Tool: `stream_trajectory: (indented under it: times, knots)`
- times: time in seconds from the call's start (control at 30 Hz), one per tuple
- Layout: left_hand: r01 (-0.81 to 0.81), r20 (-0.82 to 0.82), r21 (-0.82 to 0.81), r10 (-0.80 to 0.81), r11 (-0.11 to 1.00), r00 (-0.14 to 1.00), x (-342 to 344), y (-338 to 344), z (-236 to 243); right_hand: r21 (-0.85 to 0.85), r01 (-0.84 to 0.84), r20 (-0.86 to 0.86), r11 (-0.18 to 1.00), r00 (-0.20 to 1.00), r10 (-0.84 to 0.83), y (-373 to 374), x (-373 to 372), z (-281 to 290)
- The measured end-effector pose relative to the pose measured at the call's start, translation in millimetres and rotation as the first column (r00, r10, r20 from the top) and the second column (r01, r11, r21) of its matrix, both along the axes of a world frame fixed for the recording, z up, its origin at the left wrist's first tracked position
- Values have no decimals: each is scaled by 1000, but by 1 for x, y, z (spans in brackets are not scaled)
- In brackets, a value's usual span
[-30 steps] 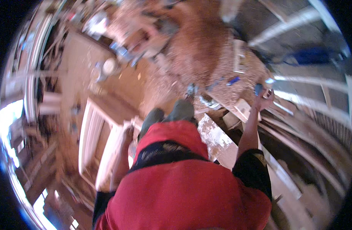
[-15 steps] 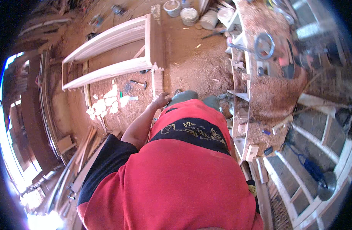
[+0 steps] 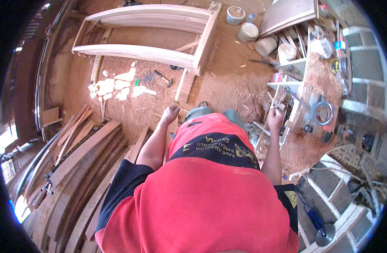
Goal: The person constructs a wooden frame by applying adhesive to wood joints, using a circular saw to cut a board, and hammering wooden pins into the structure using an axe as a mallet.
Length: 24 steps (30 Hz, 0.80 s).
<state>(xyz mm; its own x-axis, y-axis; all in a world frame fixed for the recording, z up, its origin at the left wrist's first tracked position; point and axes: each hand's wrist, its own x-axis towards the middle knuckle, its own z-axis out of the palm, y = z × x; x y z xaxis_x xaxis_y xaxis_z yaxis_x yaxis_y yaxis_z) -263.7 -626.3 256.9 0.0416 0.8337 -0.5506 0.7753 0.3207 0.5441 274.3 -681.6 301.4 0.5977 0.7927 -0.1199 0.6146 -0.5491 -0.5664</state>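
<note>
My left hand (image 3: pixel 171 114) hangs beside my left thigh with its fingers curled closed; whether anything is in them is hidden. It is near the end of a pale board (image 3: pixel 186 86) on the ground. My right hand (image 3: pixel 275 119) is closed at the edge of the shelved workbench, just below a small wooden piece (image 3: pixel 279 104). I cannot make out what those fingers hold. A pale wooden frame (image 3: pixel 134 51) with curved rails lies ahead on the left. Near it a hammer (image 3: pixel 163 78) rests on the dusty ground.
The sawdust-covered workbench (image 3: pixel 315 90) runs along my right, with a metal ring (image 3: pixel 322 114) on it. Buckets (image 3: pixel 248 31) stand at the far right. Long planks (image 3: pixel 84 173) are stacked on my left. An angle grinder (image 3: pixel 315 221) lies at the lower right.
My right hand has come into view at the workbench. My left hand has shifted slightly left, away from my thigh. My view has turned, so the wooden frame sits higher and farther right.
</note>
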Motion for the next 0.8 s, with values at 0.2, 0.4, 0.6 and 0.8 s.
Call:
stream_trajectory:
  times: [0.2, 0.4, 0.6, 0.8]
  knots:
    - [-242, -11, -14, 242, 970, 970, -52, -20, -9, -227, -450, -222, 864, 888, 403, -30, -45, -84]
    - [-403, -32, -64, 402, 913, 915, -56, -34, -1, -343, -686, -465, 642, 718, 519, -20, -7, -145]
    - [-589, -53, -49, 587, 807, 808, -37, -53, 7, -249, -738, -469, 627, 658, 589, 118, -32, -101]
    - [-691, 38, -67, 694, 720, 719, 13, -48, 26, -168, -703, -492, 691, 667, 559, 266, -49, -93]
